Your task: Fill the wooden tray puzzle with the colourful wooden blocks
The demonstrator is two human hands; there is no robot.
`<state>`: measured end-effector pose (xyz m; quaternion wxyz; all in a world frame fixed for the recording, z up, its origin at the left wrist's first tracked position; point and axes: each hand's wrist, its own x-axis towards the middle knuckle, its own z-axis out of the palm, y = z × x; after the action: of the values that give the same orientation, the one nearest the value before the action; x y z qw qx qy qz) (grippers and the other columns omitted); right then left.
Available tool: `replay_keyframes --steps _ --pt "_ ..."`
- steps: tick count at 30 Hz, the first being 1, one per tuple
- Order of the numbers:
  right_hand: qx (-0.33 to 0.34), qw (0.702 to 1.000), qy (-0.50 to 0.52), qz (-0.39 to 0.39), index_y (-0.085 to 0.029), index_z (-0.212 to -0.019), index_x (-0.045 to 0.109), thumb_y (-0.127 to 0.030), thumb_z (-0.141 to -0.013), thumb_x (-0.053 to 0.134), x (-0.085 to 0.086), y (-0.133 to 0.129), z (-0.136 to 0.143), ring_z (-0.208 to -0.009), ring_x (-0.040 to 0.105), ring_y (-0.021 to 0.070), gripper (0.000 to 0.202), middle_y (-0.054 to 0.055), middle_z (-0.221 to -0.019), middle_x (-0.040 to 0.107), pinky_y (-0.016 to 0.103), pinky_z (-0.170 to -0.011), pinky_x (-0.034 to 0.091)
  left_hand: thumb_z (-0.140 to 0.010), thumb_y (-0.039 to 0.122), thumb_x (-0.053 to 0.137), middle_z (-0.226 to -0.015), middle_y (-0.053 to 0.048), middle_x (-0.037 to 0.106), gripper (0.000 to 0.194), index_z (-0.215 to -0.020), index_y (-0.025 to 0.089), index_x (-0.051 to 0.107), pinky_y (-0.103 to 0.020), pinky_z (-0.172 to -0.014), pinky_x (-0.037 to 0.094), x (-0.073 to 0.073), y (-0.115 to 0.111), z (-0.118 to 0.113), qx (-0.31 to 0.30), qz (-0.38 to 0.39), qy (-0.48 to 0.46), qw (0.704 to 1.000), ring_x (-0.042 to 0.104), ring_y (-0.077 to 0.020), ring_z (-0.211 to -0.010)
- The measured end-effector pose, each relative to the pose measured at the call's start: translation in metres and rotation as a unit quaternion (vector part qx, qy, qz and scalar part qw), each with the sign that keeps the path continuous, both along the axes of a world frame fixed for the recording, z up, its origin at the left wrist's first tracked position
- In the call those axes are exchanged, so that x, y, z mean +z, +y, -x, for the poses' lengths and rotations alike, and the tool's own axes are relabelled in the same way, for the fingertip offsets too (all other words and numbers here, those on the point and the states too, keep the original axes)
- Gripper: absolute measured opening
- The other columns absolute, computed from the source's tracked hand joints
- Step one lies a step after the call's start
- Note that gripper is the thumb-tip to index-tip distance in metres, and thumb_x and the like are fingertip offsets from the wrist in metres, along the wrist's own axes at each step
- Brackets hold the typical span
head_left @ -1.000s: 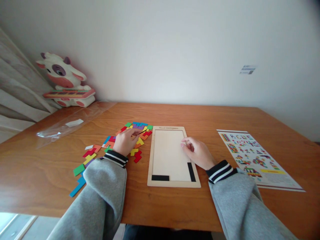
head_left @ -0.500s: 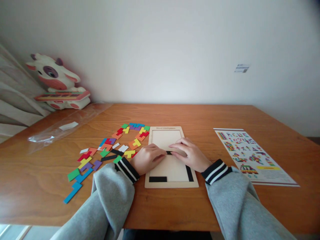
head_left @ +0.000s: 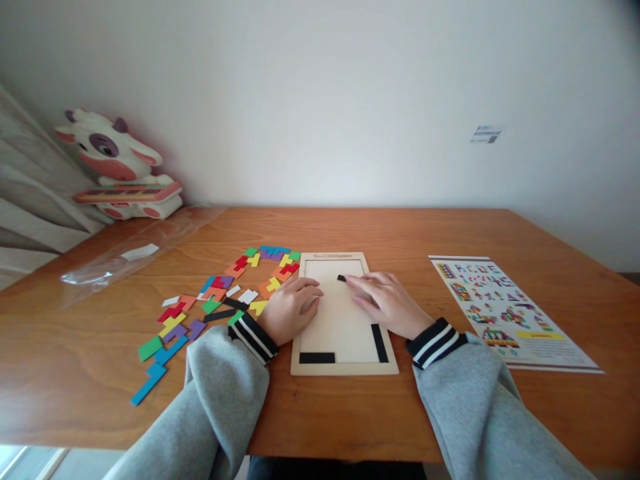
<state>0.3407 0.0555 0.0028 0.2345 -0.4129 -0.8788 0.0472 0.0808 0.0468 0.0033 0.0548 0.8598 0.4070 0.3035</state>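
A pale wooden puzzle board (head_left: 295, 367) lies flat in front of me. My right hand (head_left: 390, 301) reaches over its right side, thumb and fingers closed on a black puzzle piece (head_left: 341, 278), whose tip shows past the fingertips near the board's upper part. My left hand (head_left: 290, 309) rests over the left rim, fingers bent and apart from the thumb, with nothing in it. Inside the frame, one black strip (head_left: 317, 358) lies along the bottom left and another black strip (head_left: 380, 343) stands along the lower right edge.
Several coloured puzzle pieces (head_left: 175, 330) are spread left of the board, partly behind my left arm. A printed pattern sheet (head_left: 545, 353) lies to the right. Farther back on the left are a clear plastic bag (head_left: 100, 273) and a toy cow with a keyboard (head_left: 125, 167).
The black piece, between both hands before, has moved up the board in my right hand. My left hand has drawn back to the left and let go of it.
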Motion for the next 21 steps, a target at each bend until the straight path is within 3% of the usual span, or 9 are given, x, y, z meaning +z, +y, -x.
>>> replay_keyframes --steps 5,13,21 --pt "-0.058 0.998 -0.018 0.002 -0.020 -0.136 0.055 -0.035 -0.099 0.048 -0.005 0.010 -0.007 -0.123 0.056 0.0298 0.040 0.015 -0.127 0.066 0.055 -0.102 0.039 -0.092 0.019 0.053 -0.111 -0.007 0.068 0.016 -0.100 0.021 0.068 -0.039 -0.093 0.053 -0.007 0.001 0.000 0.002 0.011 0.025 1.000 0.065 -0.0210 -0.100" --pt "-0.007 0.999 0.036 0.009 -0.018 -0.132 0.058 -0.022 -0.096 0.048 -0.008 0.014 0.003 -0.119 0.062 0.0258 0.038 0.014 -0.129 0.066 0.047 -0.104 0.049 -0.095 0.017 0.050 -0.112 -0.008 0.068 0.020 -0.105 0.021 0.067 -0.042 -0.095 0.052 -0.008 0.002 0.001 -0.006 -0.004 0.044 0.999 0.062 -0.0221 -0.103" --pt "0.038 0.999 0.026 0.010 -0.023 -0.119 0.066 -0.011 -0.088 0.055 0.005 0.025 0.016 -0.110 0.066 0.0235 0.034 0.008 -0.118 0.071 0.044 -0.099 0.052 -0.094 0.015 0.049 -0.112 -0.008 0.068 0.023 -0.105 0.021 0.067 -0.041 -0.095 0.052 -0.006 0.001 0.001 -0.008 0.005 0.043 0.999 0.063 -0.0219 -0.103"
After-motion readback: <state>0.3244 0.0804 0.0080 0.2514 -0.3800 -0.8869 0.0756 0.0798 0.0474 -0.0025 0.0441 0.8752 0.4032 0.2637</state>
